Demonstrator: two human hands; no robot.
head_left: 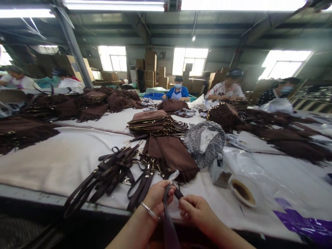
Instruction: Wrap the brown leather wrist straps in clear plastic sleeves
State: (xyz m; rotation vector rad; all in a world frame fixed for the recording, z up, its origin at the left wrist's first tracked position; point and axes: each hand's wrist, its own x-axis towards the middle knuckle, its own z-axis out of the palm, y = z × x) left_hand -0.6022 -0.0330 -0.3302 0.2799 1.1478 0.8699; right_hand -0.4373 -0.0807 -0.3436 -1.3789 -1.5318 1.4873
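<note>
left hand [158, 197]: pinching grip | right hand [195, 209]: fingers curled

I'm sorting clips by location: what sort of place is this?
Most likely a bag-making workshop or factory floor. Stacks of brown fringed bags and loose straps cover a long cloth-covered table, other workers sit along it, and cardboard boxes stand behind.

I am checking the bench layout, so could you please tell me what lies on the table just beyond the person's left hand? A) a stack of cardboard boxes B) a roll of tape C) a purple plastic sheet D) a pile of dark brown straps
D: a pile of dark brown straps with metal clasps lies on the white table just beyond the left hand, which, with the right hand, pinches one strap.
</note>
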